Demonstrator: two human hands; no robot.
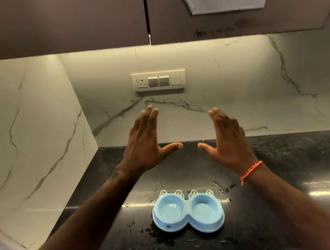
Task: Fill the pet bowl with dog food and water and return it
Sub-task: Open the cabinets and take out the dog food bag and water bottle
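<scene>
A light blue double pet bowl (188,211) with frog-eye knobs sits on the black counter (282,174) near its front edge. Both of its cups look dry, with no food in them. My left hand (145,146) and my right hand (228,142) are raised above the counter, well behind and above the bowl. On both hands the fingers are straight and the thumbs point toward each other. Neither hand touches anything. An orange thread band circles my right wrist.
Water spots and small puddles lie on the counter around the bowl. A switch plate with a socket (158,80) is on the marble back wall. Dark upper cabinets (61,22) hang overhead, and a marble side wall (32,135) closes the left.
</scene>
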